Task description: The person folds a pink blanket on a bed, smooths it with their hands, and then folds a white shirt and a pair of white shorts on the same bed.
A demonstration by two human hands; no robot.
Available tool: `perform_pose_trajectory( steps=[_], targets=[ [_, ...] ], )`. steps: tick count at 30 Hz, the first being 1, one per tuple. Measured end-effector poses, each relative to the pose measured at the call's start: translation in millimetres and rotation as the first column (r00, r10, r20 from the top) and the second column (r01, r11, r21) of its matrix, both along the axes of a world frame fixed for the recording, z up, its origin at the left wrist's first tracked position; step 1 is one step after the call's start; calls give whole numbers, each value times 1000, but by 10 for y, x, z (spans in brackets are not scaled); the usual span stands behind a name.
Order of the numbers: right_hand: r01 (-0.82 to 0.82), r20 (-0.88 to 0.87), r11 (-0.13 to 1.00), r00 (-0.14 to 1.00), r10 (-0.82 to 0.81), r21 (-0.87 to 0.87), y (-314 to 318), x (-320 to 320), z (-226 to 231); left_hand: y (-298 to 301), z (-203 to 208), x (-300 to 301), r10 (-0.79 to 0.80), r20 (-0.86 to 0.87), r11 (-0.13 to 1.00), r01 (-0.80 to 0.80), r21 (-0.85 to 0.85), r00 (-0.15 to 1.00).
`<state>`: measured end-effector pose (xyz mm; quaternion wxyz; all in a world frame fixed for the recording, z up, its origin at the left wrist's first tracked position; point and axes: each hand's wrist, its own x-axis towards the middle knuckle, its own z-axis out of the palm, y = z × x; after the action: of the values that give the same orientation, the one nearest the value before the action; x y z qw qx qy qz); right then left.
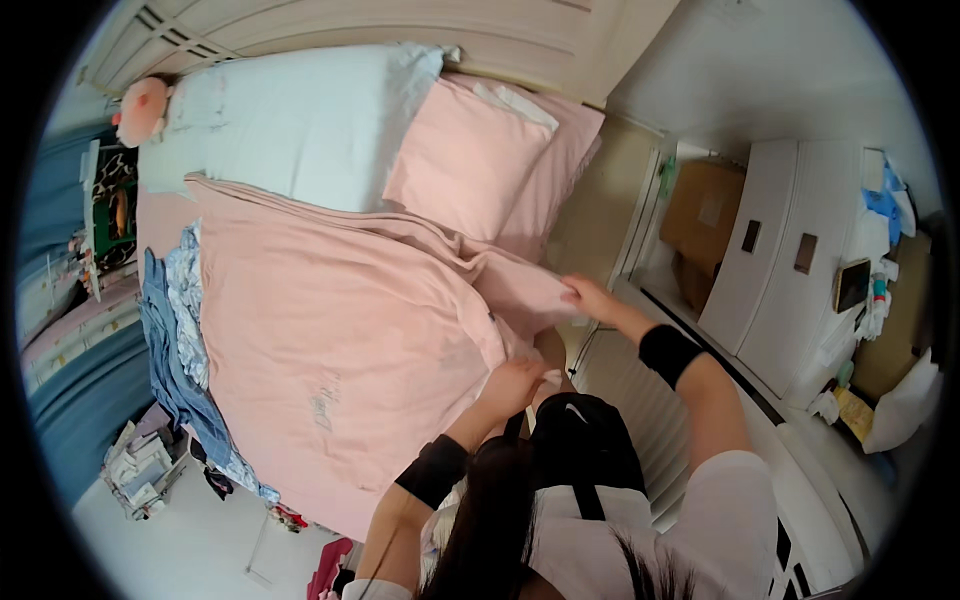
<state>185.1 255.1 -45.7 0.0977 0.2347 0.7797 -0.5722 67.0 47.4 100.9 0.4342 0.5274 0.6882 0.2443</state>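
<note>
- Two-handed: pinching edge of pink blanket [310, 290] with left hand [513, 386] and right hand [592, 298].
- Mostly spread over bed [573, 122].
- Bunched near pink pillow [468, 155]; apparently left to straighten.

A bed [575, 125] with a pale wooden headboard [400, 25] at its top end, spread with a pink sheet [165, 225]. Across the head lies a long, puffy, pale blue piece of bedding [290, 115], with a round pink plush toy [143, 108] at its left end. To its right is a pink pillow [465, 155]. A large pink blanket [310, 300] covers most of the middle, creased along its upper edge. Blue denim [175, 350] and a light blue patterned cloth [187, 300] lie bunched along the left edge.
</note>
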Motion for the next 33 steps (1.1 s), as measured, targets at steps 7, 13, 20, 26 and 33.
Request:
perform_pose_trajectory(
  steps=[7,13,20,26,33],
  targets=[
    [-118,-20,966,993,117,-229,62,-94,1592,-60,1351,-367,129,-126,955,-89,284,984],
    [186,-105,937,969,-225,-294,-78,-336,2131,350,1626,-555,170,-344,874,20,486,923],
    [274,16,844,954,-301,-461,-576,-214,2723,169,1747,-346,246,-344,896,-76,438,906],
    [341,136,717,935,-329,-608,-664,-233,2789,-12,1535,-315,220,-433,911,-25,412,874],
    [354,131,672,924,-360,-650,-661,-278,2702,57,1522,-227,331,-441,881,-105,462,834]
  ],
)
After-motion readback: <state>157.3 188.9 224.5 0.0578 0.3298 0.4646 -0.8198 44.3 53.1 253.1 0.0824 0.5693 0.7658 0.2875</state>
